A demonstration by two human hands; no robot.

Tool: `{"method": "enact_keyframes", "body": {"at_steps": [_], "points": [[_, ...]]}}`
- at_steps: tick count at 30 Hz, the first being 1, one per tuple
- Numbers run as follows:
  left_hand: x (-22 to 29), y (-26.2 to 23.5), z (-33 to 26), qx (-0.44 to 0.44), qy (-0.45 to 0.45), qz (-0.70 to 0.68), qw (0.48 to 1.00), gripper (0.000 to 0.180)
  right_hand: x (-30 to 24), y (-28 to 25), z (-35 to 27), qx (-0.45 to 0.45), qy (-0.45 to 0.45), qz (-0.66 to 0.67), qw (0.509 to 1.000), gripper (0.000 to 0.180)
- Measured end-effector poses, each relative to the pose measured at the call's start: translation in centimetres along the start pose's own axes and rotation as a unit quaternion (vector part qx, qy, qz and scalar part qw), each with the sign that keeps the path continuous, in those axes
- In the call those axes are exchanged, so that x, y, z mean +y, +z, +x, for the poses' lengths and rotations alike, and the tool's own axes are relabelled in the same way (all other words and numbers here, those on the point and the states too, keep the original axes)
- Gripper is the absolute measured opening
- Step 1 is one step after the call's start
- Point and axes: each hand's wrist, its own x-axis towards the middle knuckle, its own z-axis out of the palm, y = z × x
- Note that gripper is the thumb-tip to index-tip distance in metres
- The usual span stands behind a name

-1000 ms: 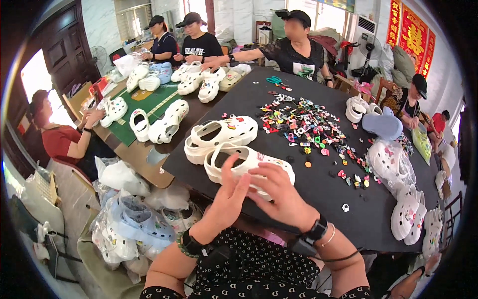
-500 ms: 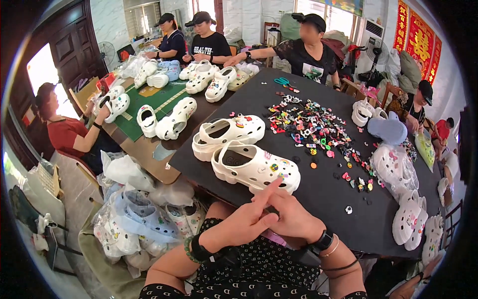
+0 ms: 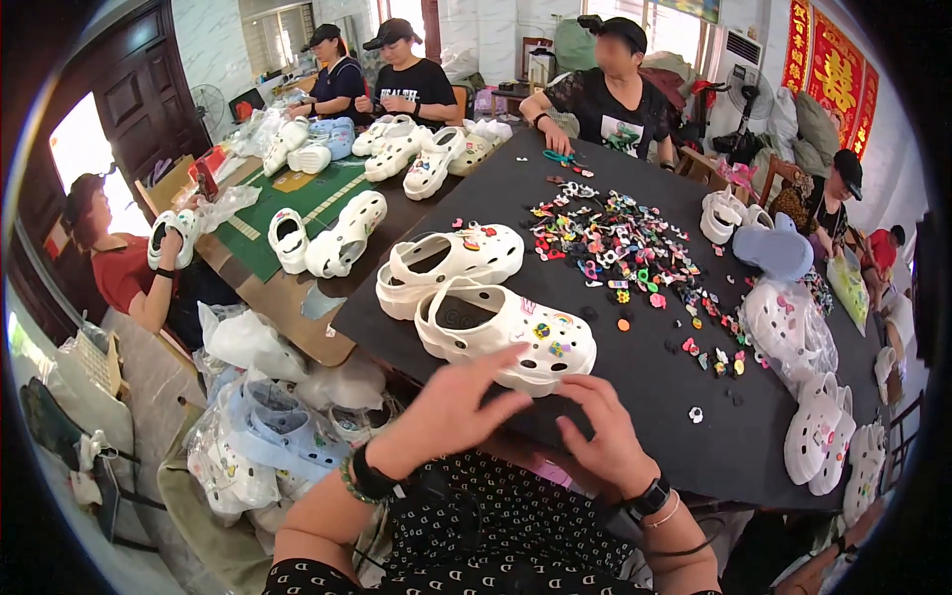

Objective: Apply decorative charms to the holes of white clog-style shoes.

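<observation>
Two white clogs sit side by side at the near edge of the black table, toes pointing right. The nearer white clog [image 3: 476, 332] carries several colourful charms on its upper, and the farther white clog [image 3: 486, 250] has a few too. My left hand [image 3: 451, 412], fingers stretched apart, reaches over the nearer clog's side; whether its index fingertip touches the shoe I cannot tell. By that clog's toe, my right hand [image 3: 602, 433] is open with fingers spread. Neither hand holds anything. A loose pile of small charms [image 3: 625, 243] spreads beyond the toes.
Bagged clogs [image 3: 788, 327] and white clogs [image 3: 819, 436] line the table's right side. Blue-handled scissors [image 3: 561, 158] lie at the far edge under a co-worker's hand. More clogs stand on a green mat [image 3: 248, 220] at left. Bagged shoes [image 3: 263, 436] fill a space beside my left arm.
My hands, together over the clog's toe before, have come apart, the left one moving left. The far co-worker's hand has moved to the scissors. The co-worker at left has drawn clogs closer.
</observation>
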Motion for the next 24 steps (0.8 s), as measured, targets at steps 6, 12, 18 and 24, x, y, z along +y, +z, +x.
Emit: {"method": "enact_keyframes", "body": {"at_steps": [6, 12, 18, 24], "points": [[-9.0, -2.4, 5.2, 0.192, -0.012, 0.186, 0.963, 0.035, 4.0, 0.5, -2.8, 0.093, 0.088, -0.120, 0.984, 0.051], [-12.6, -3.6, 12.7, 0.075, -0.251, 0.188, 0.946, 0.056, 4.4, 1.8, -3.2, 0.076, 0.096, -0.184, 0.975, 0.058], [-17.7, -2.8, 14.7, 0.125, -0.361, 0.135, 0.914, 0.077, 4.6, 2.0, -3.0, 0.049, 0.116, -0.178, 0.976, 0.069], [-18.3, -3.0, 14.4, 0.035, -0.331, 0.117, 0.936, 0.074, 5.3, 0.9, -1.1, 0.057, 0.113, -0.130, 0.983, 0.094]]}}
